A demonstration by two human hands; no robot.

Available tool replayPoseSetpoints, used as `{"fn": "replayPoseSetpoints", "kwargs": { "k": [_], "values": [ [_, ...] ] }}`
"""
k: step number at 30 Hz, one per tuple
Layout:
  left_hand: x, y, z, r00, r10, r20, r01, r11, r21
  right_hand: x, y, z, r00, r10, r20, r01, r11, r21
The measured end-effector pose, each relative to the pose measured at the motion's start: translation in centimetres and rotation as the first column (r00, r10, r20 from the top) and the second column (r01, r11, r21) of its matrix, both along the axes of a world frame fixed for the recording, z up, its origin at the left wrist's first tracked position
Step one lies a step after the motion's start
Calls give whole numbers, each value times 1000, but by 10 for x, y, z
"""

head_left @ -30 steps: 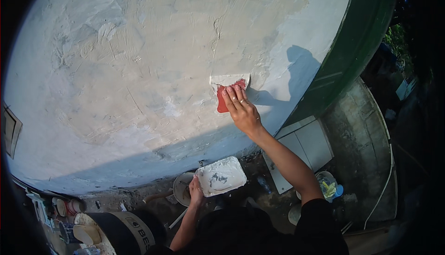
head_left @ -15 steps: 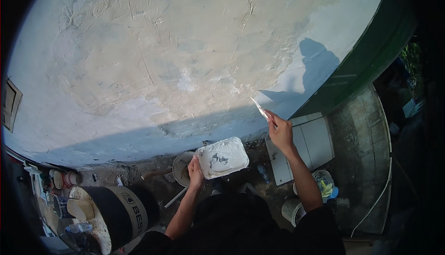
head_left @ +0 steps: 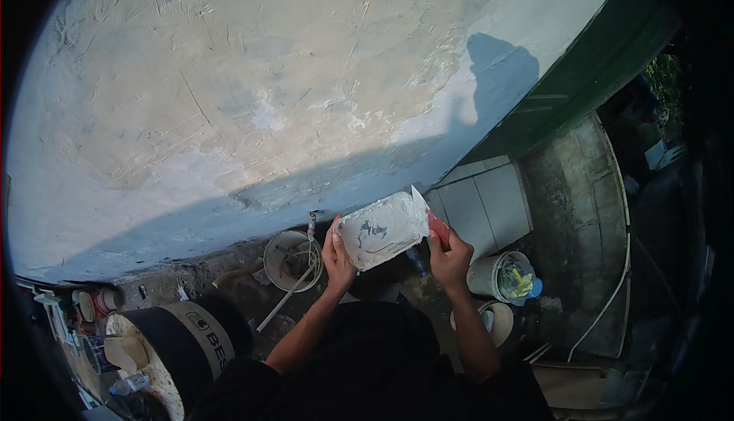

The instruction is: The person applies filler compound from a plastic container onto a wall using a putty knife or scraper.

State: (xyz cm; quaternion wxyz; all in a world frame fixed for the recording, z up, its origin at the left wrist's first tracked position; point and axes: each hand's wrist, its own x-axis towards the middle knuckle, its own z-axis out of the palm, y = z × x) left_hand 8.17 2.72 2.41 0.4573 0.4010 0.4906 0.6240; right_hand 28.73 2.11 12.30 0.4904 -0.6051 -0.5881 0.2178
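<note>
My left hand [head_left: 338, 259] grips the left end of a shallow white tray [head_left: 382, 226] smeared with white filler, with a grey bare patch at its middle. A putty knife [head_left: 437, 227] with a red handle is in my right hand [head_left: 449, 259], its fingers closed around it. The knife's pale blade stands against the tray's right rim. Beyond the tray rises a wall [head_left: 252, 92] with a broad, uneven cream-coloured patch, ridged and scratched. Shadow covers the wall's lower part.
A dark drum [head_left: 183, 344] with a plastic bottle [head_left: 130, 384] on top stands at the lower left. Behind the tray is a bucket [head_left: 279, 276] with a hose and pipe. More buckets [head_left: 489, 277] stand right of my right arm, near leaning white tiles [head_left: 489, 203].
My right hand has come down from the wall to the tray's right rim with the putty knife. The tray has shifted slightly right and up, and the view has turned a little.
</note>
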Motion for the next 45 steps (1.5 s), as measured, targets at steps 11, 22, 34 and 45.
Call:
{"fn": "replayPoseSetpoints", "kwargs": {
  "k": [11, 22, 34, 45],
  "values": [
    [25, 5, 13, 983, -134, 122, 142, 988, -60, 28, 26, 43, 791, 450, 415, -370, 891, -263],
    [32, 7, 13, 972, -203, 120, 210, 976, -50, 29, 58, 51, 558, 672, 486, -548, 739, -392],
    [40, 6, 15, 964, -242, 106, 251, 965, -76, 7, 78, 59, 213, 798, 564, -646, 548, -531],
    [48, 2, 20, 976, -192, 99, 201, 976, -87, 10, 89, 62, 133, 850, 510, -677, 454, -580]
  ]
}}
